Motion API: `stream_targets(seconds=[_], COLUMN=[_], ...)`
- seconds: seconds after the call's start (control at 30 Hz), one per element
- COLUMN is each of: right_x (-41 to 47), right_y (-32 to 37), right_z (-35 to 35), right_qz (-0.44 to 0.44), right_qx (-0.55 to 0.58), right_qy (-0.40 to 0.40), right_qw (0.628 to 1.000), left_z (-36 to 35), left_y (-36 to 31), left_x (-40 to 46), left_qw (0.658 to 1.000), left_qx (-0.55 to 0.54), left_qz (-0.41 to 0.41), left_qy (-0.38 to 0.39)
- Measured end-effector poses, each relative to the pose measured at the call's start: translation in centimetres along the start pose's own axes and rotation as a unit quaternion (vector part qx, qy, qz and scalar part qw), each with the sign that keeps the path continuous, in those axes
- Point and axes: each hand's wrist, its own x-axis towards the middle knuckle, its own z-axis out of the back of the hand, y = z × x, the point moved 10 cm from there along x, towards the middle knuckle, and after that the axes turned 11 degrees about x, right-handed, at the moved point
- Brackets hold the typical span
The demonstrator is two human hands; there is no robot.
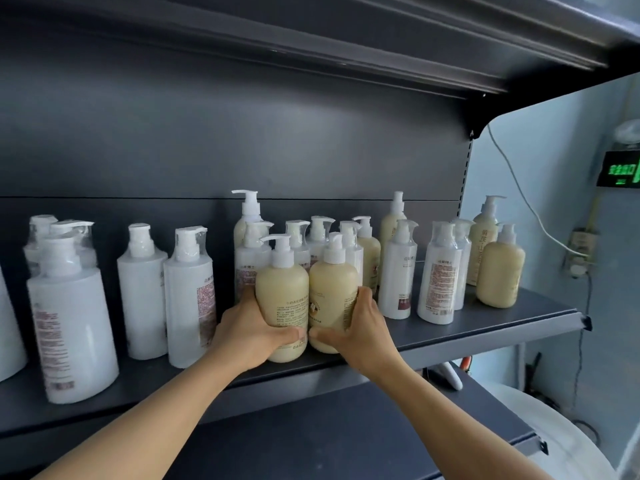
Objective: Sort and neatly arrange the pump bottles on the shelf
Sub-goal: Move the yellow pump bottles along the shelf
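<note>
Head view: left hand point(251, 329) wraps one cream bottle point(282, 299), right hand point(360, 327) wraps its neighbour point(333, 296), both standing at the shelf point(485, 323) front edge. Fingers hide the lower labels. White bottles point(142, 292) at 9 o'clock are blurred, print unreadable.

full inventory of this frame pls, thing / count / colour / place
Large white plastic pump bottles: about six, shelf left.
Slim white pump bottles with red-print labels: roughly eight, centre to right, some hidden.
Round cream pump bottles: about four, two held at shelf front, others centre-rear and right.
Tall cream pump bottles: three, back row.
Dark grey metal shelf: one, bottles standing on it.
Green lit sign: one, right wall.
White cable: one, right wall.
Left hand: gripping left cream bottle.
Right hand: gripping right cream bottle.
</note>
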Motion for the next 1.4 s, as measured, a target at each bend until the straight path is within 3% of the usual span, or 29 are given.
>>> stream_targets(seconds=[0.37,0.67,0.93,1.0,1.17,1.27,1.4], right_x=[0.5,0.8,0.5,0.5,0.5,0.5,0.4], right_y=[0.0,-0.9,-0.6,-0.9,-1.4,-1.2,-1.1], right_z=[-0.1,-0.1,-0.2,-0.2,-0.6,-0.6,-0.4], right_qz=[0.067,0.047,0.026,0.018,0.002,0.003,0.008], right_qx=[0.011,0.033,0.034,0.047,0.044,0.038,0.036], right_qy=[0.069,0.088,0.067,0.076,0.094,0.085,0.073], right_qw=[0.995,0.994,0.997,0.996,0.995,0.996,0.997], left_z=[0.3,-0.7,1.4,0.6,-1.3,-0.6,0.9], left_y=[-0.2,0.9,0.6,1.0,1.4,1.4,0.8], left_x=[-1.0,-0.3,-2.9,-2.8,-1.8,-1.6,-3.0], left_qw=[0.997,0.996,0.983,0.988,0.988,0.994,0.985], left_qx=[0.046,-0.027,0.093,0.079,-0.091,-0.063,0.066], left_qz=[0.053,0.054,0.12,0.122,0.104,0.088,0.098], left_qy=[-0.034,0.069,-0.107,-0.061,0.064,0.001,-0.122])
